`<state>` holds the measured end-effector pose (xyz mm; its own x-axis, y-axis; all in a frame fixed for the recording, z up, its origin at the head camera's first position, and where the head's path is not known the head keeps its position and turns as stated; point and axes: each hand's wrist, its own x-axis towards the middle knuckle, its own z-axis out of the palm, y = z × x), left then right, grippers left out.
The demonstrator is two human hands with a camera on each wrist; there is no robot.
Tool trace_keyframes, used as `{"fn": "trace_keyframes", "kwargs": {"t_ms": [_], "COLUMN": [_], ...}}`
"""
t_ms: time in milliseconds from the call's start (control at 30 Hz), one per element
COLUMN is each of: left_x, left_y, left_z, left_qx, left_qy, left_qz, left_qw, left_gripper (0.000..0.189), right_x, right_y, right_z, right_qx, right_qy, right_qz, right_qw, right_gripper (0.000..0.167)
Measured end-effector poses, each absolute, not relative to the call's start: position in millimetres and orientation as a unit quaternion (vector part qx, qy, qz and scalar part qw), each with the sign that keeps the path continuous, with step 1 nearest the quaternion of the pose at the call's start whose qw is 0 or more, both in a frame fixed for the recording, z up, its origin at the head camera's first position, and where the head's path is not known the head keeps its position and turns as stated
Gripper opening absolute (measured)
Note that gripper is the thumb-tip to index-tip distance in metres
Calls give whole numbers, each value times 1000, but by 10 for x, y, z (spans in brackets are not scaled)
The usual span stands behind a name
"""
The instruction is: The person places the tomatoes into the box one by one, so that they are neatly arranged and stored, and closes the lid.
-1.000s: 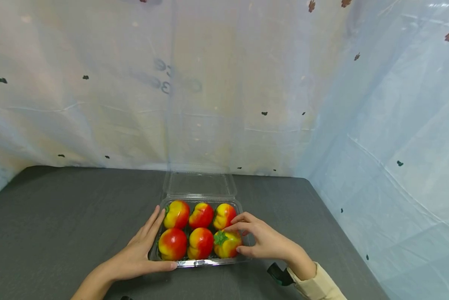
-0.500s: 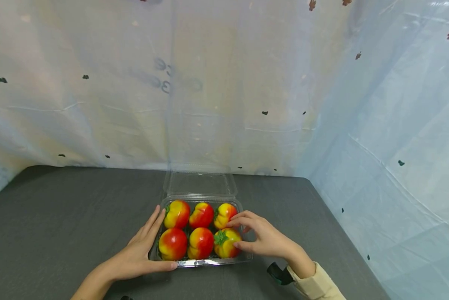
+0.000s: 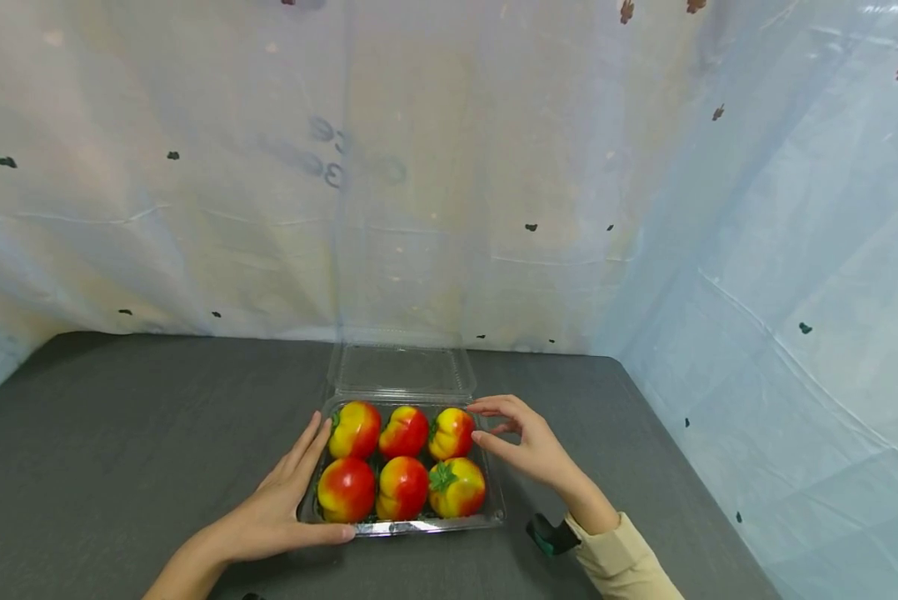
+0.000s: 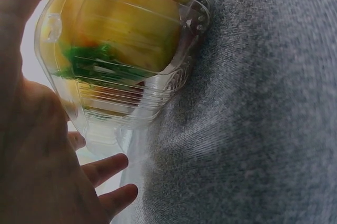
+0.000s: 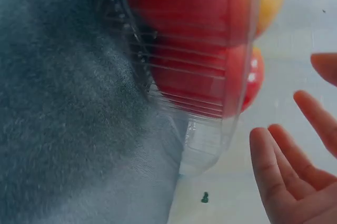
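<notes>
Several red-and-yellow bell peppers (image 3: 401,490) lie in two rows in a clear plastic clamshell box (image 3: 434,526). My left hand (image 3: 272,508) rests along the box's left side, fingers straight and thumb lying by the front edge. In the left wrist view, a pepper with a green calyx (image 4: 97,61) shows through the ribbed wall. My right hand (image 3: 527,442) hovers at the right rim beside the far-right pepper (image 3: 452,432), thumb and fingers parted and holding nothing. The front-right pepper (image 3: 458,490) has its green calyx facing up.
The box's clear lid (image 3: 404,369) stands folded back behind it, near the back wall of whitish plastic sheeting (image 3: 419,208). A dark grey cloth (image 3: 157,433) covers the table. A black strap (image 3: 550,535) is at my right wrist.
My right hand has left the front-right pepper and moved back along the right rim to the far-right one. My left hand has stayed in place at the box.
</notes>
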<state>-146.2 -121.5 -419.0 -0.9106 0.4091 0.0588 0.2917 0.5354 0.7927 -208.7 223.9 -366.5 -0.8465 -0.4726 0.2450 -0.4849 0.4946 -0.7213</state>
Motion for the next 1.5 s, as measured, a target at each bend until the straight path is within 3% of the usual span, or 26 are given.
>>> {"fn": "trace_keyframes", "kwargs": {"t_ms": [333, 633, 1500], "left_x": [-1452, -1445, -1424], "left_y": [-1214, -1198, -1212], "left_z": [-4184, -4205, -4177], "left_qx": [203, 197, 204], "left_qy": [873, 870, 868], "left_qz": [439, 446, 446], "left_qw": [66, 71, 74], "left_gripper": [116, 116, 116], "right_x": [-2376, -2598, -2884], "right_y": [2194, 2161, 2078], "right_z": [-3763, -3832, -4053], "right_qx": [108, 14, 15], "right_qy": [-849, -805, -732], "right_qz": [515, 586, 663], "right_qw": [-53, -87, -154], "right_gripper": [51, 53, 49]}}
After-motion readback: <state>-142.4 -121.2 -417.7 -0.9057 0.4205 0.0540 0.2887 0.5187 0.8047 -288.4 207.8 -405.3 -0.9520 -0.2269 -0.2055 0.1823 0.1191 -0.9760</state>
